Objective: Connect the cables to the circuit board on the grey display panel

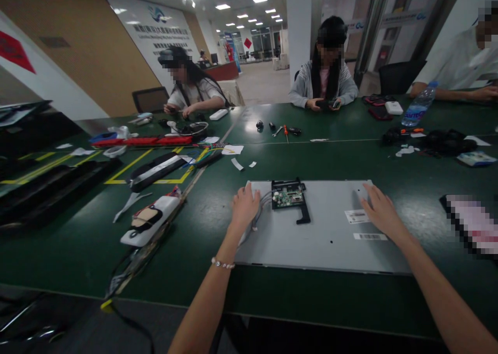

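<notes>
A flat grey metal-backed panel (pixel 319 250), which looks like the back of a display panel, lies before me on the green table. Near its far edge sits a green circuit board (pixel 288 196) in a black plastic bracket (pixel 305 215). Grey wires (pixel 260 214) run from the board toward the left side. My left hand (pixel 246 206) rests on the far left corner, fingers extended over the surface. On the far right part, my right hand (pixel 383 214) lies with its fingers apart, beside two white labels (pixel 357 216). Neither hand touches the board.
To the left lie a white power strip (pixel 153 219) with cables, a black-and-white strip-shaped part (pixel 157 170) and long black trays (pixel 58 193). Small tools (pixel 286 131) lie ahead. A water bottle (pixel 420 105) stands at the back right. Several people sit across the table (pixel 175 266).
</notes>
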`<action>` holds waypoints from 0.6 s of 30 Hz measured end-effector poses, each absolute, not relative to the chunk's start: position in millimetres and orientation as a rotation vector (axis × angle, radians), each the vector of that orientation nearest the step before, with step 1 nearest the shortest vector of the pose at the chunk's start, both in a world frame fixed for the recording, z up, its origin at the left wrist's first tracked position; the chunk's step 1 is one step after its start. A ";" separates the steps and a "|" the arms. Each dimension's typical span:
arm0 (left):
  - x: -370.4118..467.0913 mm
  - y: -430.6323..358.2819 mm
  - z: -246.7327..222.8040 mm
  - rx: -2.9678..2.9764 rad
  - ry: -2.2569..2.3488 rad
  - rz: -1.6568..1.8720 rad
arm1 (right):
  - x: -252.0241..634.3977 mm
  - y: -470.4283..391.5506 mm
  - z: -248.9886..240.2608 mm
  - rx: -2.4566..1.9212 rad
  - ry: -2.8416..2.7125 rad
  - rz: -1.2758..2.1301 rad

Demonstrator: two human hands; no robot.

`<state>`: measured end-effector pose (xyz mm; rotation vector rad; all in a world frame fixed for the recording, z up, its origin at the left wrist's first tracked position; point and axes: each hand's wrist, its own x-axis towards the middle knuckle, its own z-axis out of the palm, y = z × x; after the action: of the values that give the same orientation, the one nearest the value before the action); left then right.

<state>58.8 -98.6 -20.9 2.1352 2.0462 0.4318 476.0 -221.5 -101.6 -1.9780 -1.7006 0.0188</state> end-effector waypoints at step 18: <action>111.9 -104.7 1.1 2.274 1.015 0.437 | 474.1 -223.7 -102.5 -2.063 -1.804 -0.103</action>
<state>111.9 -104.7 1.1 2.2739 1.0155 0.4367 474.1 -223.7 -102.5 -2.0631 -1.8043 -0.1028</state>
